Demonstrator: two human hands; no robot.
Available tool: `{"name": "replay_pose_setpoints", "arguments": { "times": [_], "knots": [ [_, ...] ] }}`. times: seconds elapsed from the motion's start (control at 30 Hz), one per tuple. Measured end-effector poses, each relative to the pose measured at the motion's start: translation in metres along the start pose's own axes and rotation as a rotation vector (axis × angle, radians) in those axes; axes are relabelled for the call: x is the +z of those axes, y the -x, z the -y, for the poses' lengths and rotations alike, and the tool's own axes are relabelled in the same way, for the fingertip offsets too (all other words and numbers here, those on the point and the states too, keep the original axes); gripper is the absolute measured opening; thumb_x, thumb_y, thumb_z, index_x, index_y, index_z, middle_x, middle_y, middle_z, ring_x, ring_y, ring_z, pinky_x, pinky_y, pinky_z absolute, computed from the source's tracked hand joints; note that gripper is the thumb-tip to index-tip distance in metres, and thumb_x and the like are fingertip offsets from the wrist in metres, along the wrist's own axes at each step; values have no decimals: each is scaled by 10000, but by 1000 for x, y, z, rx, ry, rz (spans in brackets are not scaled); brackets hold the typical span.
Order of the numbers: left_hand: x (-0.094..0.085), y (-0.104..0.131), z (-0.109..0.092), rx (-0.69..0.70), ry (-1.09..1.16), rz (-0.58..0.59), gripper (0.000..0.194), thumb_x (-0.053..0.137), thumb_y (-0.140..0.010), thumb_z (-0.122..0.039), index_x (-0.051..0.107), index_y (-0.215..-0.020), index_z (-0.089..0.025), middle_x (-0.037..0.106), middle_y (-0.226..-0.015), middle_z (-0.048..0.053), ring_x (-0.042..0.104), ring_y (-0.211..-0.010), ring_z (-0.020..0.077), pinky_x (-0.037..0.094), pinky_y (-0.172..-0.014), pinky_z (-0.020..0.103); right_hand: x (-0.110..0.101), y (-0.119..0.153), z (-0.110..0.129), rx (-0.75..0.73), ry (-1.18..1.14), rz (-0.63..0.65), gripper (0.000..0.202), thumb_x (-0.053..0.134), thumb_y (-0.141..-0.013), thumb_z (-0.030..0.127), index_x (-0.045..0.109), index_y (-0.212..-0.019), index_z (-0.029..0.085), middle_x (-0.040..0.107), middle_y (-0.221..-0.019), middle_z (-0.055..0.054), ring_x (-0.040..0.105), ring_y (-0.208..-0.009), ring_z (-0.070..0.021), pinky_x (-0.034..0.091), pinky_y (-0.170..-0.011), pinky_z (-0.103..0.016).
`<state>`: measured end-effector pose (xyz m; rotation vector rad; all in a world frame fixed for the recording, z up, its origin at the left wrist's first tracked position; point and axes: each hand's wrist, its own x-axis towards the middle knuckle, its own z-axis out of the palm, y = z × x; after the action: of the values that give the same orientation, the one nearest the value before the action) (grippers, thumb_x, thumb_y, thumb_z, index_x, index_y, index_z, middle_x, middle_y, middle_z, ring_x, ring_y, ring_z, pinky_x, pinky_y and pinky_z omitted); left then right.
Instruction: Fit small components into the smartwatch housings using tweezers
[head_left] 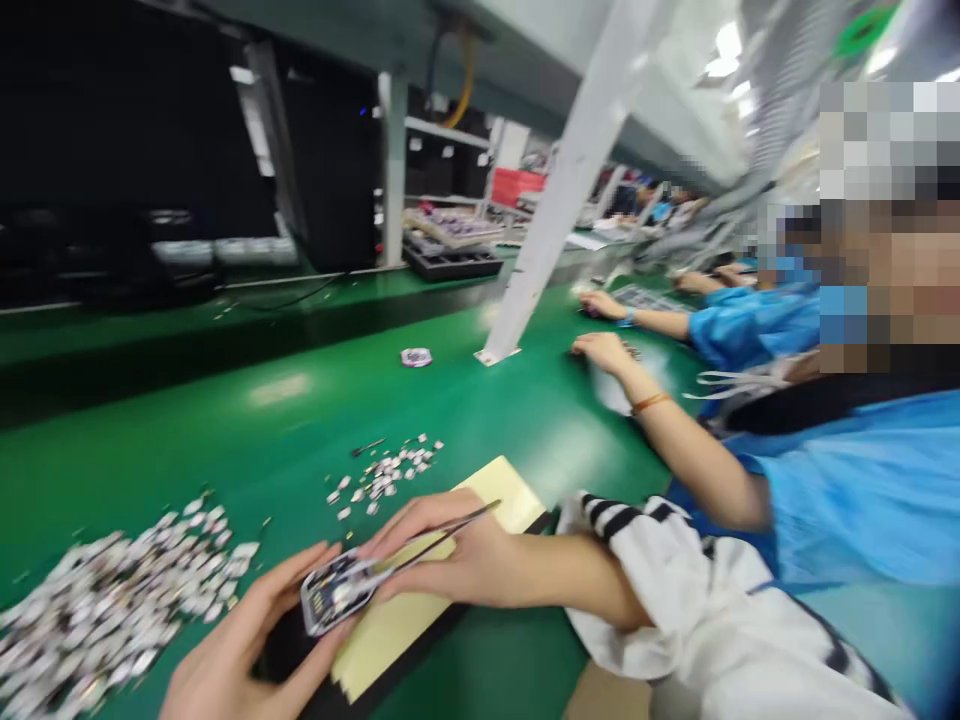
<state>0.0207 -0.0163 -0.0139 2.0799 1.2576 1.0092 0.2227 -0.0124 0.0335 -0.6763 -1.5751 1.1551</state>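
My left hand [251,635] holds a small rounded device casing [319,620] between thumb and fingers, its circuit board facing up. Pinched in my right hand [480,560] is a pair of tweezers [480,513]. The tweezers' tips reach over the right side of the casing; motion blur hides whether they touch the board. Beneath both hands lies a yellow sheet [397,640] on a dark pad. To the left spreads a big heap of small white parts [127,590]. A looser cluster of similar parts [386,475] lies just beyond my right hand.
A slanted white post [559,190] is fixed to the green bench [315,420]. Another small device [415,357] lies left of its foot. Stacked trays [454,250] stand at the back. On the right, co-workers in blue sleeves [862,490] have their hands on the bench.
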Motion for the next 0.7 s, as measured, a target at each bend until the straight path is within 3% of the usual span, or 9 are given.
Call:
{"name": "replay_pose_setpoints", "arguments": {
  "times": [0.17,0.47,0.7],
  "knots": [
    [-7,-2,-22,6,42,20,387,593,-746,-322,455,-1105,-270,617,-1032,23,617,-904,167,537,-804,279,-3,5,8,51,69,-38,231,696,-656,56,619,-854,147,651,-883,-33,612,-866,-138,511,-793,-246],
    [-9,-4,-31,44,67,22,373,639,-723,-255,491,-1064,-216,602,-1000,32,591,-882,134,512,-765,229,-3,10,3,66,256,53,243,673,-705,100,596,-900,221,643,-881,3,610,-858,-133,523,-781,-245],
    [-10,-8,-33,197,54,29,264,636,-725,-204,556,-977,-187,593,-1001,62,575,-907,139,498,-780,239,-6,8,22,-203,428,257,242,587,-744,1,593,-949,129,639,-945,-69,606,-895,-135,525,-787,-213]
  ]
}}
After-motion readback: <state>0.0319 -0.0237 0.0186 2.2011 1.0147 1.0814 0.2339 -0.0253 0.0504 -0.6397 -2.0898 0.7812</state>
